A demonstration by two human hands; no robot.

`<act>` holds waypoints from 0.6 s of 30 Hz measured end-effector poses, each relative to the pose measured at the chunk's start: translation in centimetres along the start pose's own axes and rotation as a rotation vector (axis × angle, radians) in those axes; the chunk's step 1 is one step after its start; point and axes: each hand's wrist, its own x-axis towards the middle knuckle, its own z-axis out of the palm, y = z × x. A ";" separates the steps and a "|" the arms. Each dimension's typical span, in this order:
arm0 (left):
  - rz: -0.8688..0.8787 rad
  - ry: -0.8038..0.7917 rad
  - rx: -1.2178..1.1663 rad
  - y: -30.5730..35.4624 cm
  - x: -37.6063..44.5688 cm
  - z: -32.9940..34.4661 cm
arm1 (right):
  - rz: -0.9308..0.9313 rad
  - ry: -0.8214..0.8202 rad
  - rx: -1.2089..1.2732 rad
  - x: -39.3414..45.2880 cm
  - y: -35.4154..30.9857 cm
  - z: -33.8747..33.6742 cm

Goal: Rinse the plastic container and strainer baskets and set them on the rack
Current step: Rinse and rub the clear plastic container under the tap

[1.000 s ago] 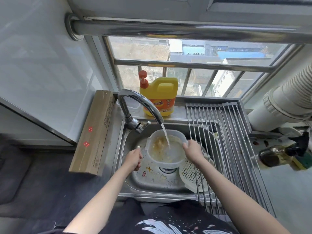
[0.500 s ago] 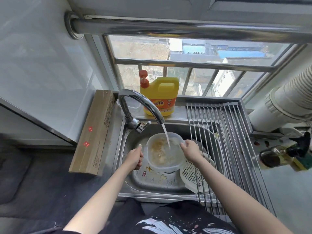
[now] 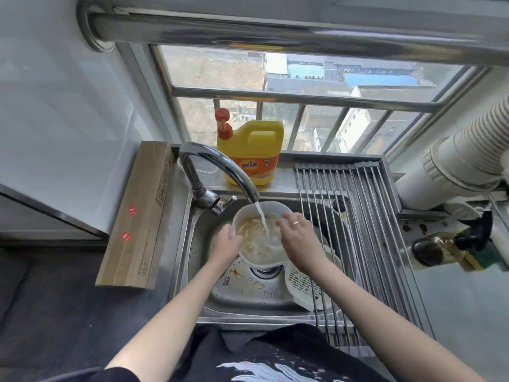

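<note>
A translucent plastic container [image 3: 254,238] with brownish residue and water in it is held over the sink [image 3: 198,271] under the running faucet [image 3: 220,172]. My left hand [image 3: 224,244] grips its left rim. My right hand [image 3: 298,235] lies over the container's right side with fingers spread and reaching inward; it wears a ring. A white strainer basket [image 3: 303,285] leans in the sink's right half, partly beneath the roll-up metal rack [image 3: 358,230].
A yellow detergent jug [image 3: 252,153] stands on the ledge behind the faucet. A long cardboard box [image 3: 137,216] lies left of the sink. A white duct [image 3: 454,166] and a dark bottle [image 3: 440,246] sit to the right of the rack.
My right hand has let go of the container's right rim and moved over the container with its fingers spread. My left hand keeps its grip on the left rim.
</note>
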 end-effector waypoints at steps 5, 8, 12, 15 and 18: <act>0.108 -0.029 -0.062 0.8 -0.1 0.5 | 0.168 -0.521 -0.004 1.5 -0.5 1.7; 0.134 -0.059 -0.100 0.4 0.0 0.1 | 0.027 -0.852 0.064 2.0 -2.4 2.2; 0.122 -0.104 -0.164 0.1 0.0 0.0 | -0.153 -0.777 -0.063 2.8 -0.7 1.4; 0.099 -0.121 -0.200 0.2 0.5 -0.1 | -0.069 -0.763 0.002 2.6 -2.2 2.1; 0.034 -0.147 -0.238 -1.1 1.0 0.1 | -0.173 -0.763 -0.008 2.6 -2.0 1.6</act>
